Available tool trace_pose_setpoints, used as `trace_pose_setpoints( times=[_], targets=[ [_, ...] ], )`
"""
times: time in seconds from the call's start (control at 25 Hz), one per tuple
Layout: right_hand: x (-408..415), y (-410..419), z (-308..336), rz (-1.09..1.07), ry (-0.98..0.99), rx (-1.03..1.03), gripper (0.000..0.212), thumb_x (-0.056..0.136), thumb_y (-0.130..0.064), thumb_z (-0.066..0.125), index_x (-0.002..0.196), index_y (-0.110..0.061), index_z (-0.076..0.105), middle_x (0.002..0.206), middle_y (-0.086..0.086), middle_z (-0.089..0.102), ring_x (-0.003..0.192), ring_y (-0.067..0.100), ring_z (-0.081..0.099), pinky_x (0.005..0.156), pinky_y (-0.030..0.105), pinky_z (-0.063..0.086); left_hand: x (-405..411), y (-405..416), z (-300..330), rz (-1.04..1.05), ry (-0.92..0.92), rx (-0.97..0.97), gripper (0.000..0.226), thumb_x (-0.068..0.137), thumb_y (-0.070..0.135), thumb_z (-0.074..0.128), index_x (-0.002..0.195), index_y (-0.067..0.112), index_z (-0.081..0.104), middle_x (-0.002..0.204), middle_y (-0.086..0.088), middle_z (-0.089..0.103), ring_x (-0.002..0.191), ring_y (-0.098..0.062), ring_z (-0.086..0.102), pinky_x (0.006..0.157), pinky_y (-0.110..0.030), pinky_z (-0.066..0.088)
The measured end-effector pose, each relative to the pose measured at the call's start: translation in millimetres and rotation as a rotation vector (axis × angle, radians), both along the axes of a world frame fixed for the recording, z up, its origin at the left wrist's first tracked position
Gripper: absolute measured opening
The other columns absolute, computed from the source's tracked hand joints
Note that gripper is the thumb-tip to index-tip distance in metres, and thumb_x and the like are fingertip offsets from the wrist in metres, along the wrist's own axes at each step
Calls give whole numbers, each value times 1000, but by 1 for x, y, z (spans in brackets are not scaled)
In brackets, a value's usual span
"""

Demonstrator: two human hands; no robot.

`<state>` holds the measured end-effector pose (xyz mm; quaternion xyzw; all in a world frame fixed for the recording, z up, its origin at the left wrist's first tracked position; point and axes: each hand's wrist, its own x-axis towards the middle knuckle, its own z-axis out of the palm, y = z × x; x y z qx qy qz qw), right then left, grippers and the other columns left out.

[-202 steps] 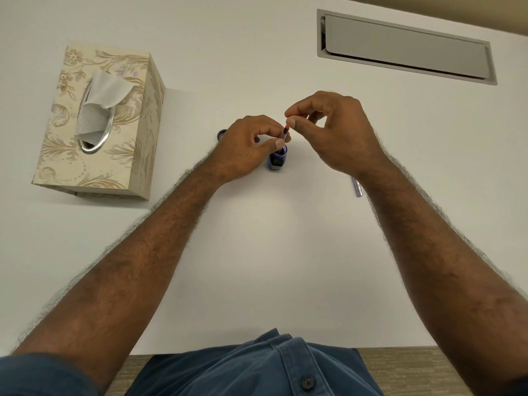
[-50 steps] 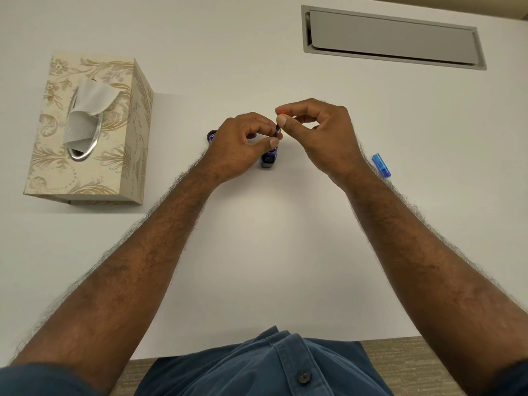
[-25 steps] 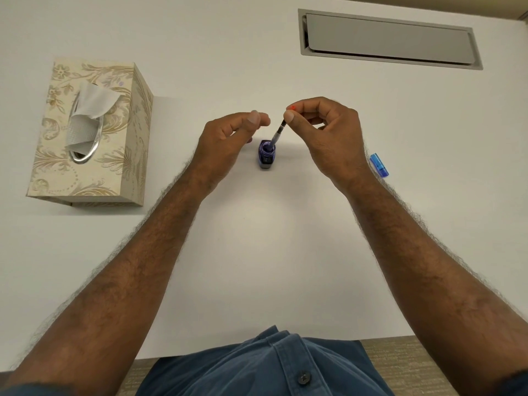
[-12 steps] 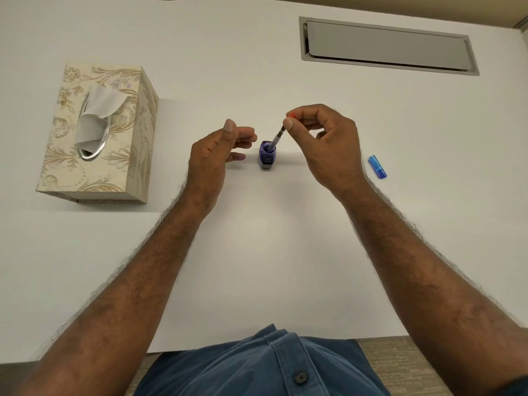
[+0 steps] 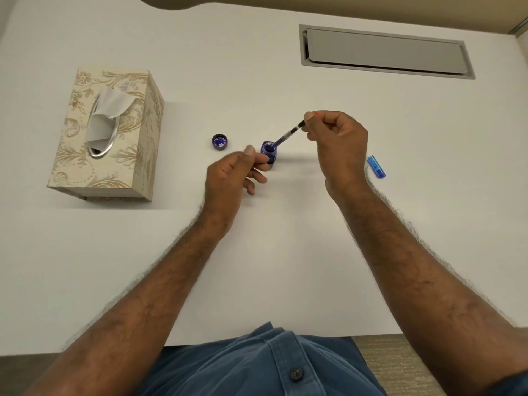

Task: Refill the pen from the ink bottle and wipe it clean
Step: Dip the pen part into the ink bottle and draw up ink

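A small open ink bottle [image 5: 270, 155] of dark blue ink stands on the white table [image 5: 285, 252]. My right hand [image 5: 340, 150] pinches the top end of the thin pen refill [image 5: 287, 135], which slants down to the left with its lower tip inside the bottle's mouth. My left hand [image 5: 228, 178] sits just left of the bottle, fingers loosely curled, thumb and forefinger tips at the bottle's left side; I cannot tell if they grip it. The bottle's cap [image 5: 220, 142] lies upturned further left.
A patterned tissue box [image 5: 105, 135] with a tissue sticking out stands at the left. A blue pen part [image 5: 376, 166] lies to the right of my right wrist. A grey cable hatch [image 5: 385, 51] is set into the table at the back right.
My left hand let go of the refill, drew back, then came in low beside the bottle, uncovering the cap. My right hand keeps the refill's tip in the ink.
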<state>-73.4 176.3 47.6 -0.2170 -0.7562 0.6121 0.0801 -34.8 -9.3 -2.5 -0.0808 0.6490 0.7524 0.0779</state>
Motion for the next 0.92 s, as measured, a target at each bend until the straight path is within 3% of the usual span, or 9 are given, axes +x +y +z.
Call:
trace_pose_setpoints(
  times=[0.08,0.24,0.36,0.6,0.92],
  targets=[
    [3,2,1,-63,-65,-86,15,95,-33,77,98,-19,81,89,-5,84,77,3,73,71,21,56,14,16,0,-50,-28,-18,34,109,30,56,99,8,79,92,-9,79,76,-24,69,58,-31,47],
    [9,7,-2,-187,-233,-316,17,95,-33,77,100,-17,81,91,-3,84,82,7,75,75,26,55,26,44,0,-141,-69,-72,27,108,26,58,108,10,79,100,-5,81,77,-19,75,59,-33,53],
    [14,10,-6,-223,-305,-546,13,95,-27,78,100,-15,80,91,0,84,82,12,74,67,24,55,24,58,6,-115,-110,-49,24,106,25,60,115,13,78,106,-2,81,85,-22,78,64,-37,58],
    [27,11,-8,-257,-367,-863,35,101,-25,71,134,-14,72,93,-2,80,82,11,70,74,26,54,9,70,14,27,-196,64,27,106,27,61,123,11,75,114,-5,80,94,-22,78,69,-29,61],
    [56,9,1,-282,-311,-973,13,102,-24,69,101,-13,76,85,-1,82,84,14,73,77,29,59,9,76,28,75,-116,49,20,104,30,65,108,14,78,106,-1,81,88,-13,77,75,-31,62]
  ],
)
